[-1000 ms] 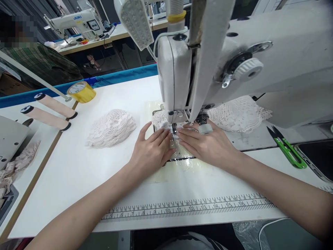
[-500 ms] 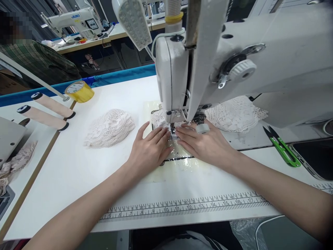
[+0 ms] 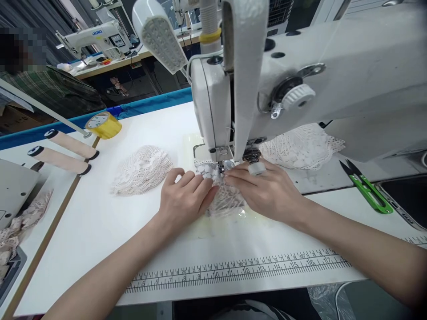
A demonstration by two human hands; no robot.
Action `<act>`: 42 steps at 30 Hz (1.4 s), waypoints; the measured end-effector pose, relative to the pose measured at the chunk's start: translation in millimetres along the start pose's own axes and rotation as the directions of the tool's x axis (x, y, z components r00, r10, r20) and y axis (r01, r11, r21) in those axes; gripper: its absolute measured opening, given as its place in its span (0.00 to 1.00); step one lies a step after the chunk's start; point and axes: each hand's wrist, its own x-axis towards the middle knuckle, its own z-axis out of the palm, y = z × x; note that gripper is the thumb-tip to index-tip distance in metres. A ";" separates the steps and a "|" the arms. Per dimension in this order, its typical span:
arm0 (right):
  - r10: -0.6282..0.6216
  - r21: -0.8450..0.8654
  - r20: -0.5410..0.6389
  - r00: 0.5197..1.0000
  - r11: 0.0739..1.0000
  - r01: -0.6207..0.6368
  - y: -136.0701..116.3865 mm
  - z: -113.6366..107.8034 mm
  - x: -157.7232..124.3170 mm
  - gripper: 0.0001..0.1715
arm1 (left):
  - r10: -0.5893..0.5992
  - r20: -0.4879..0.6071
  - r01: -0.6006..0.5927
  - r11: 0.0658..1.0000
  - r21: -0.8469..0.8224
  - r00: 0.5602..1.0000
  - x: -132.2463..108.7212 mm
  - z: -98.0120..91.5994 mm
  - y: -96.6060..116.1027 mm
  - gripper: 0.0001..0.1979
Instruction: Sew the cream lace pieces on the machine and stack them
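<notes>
A white lace piece (image 3: 227,198) lies under the presser foot (image 3: 221,167) of the sewing machine (image 3: 216,106), its near part spread toward me. My left hand (image 3: 187,193) is left of the foot, fingers curled and thumb drawn in, closed on the lace's left edge. To the right of the foot, my right hand (image 3: 267,184) has its fingers pressed together on the lace; the machine's white knob (image 3: 257,169) hides part of it. A pile of lace pieces (image 3: 143,171) rests left of my hands. More lace (image 3: 303,146) lies under the machine arm.
Green thread snips (image 3: 370,191) and a phone (image 3: 407,200) lie at the right. Two thread cones (image 3: 60,160) and yellow tape (image 3: 104,125) are at the left. A printed ruler (image 3: 233,271) runs along the front edge. A person (image 3: 50,89) sits at the far left.
The lace now extends nearer to me, covering the metal plate below the foot. My left hand has shifted slightly left and its fingers have curled. The view has tilted a little.
</notes>
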 end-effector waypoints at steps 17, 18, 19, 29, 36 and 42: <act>0.126 -0.057 0.349 0.929 0.992 -0.113 -1.8 3.4 0.0 0.18 | -0.045 0.264 0.104 0.971 -0.215 0.964 -8.9 12.4 8.3 0.19; 0.122 -0.059 0.358 0.926 0.992 -0.108 -1.1 3.6 0.7 0.19 | -0.045 0.280 0.110 0.969 -0.220 0.959 -9.3 12.6 6.5 0.19; 0.120 -0.063 0.360 0.925 0.993 -0.104 -0.7 3.7 1.3 0.20 | -0.044 0.302 0.116 0.967 -0.227 0.952 -9.3 12.6 4.1 0.20; 0.148 -0.122 0.320 0.936 0.986 -0.114 -14.8 -3.9 4.1 0.17 | -0.035 0.464 0.233 0.896 -0.378 0.885 0.3 15.7 -20.0 0.21; 0.131 -0.139 0.252 0.959 0.985 -0.098 -4.0 -5.4 0.7 0.14 | 0.007 0.271 0.062 0.967 -0.246 0.962 -3.6 8.6 -10.6 0.17; 0.068 -0.046 0.180 0.981 0.997 -0.061 -4.2 -2.0 -1.7 0.16 | -0.013 0.216 0.085 0.942 -0.326 0.976 -2.0 12.3 -4.2 0.15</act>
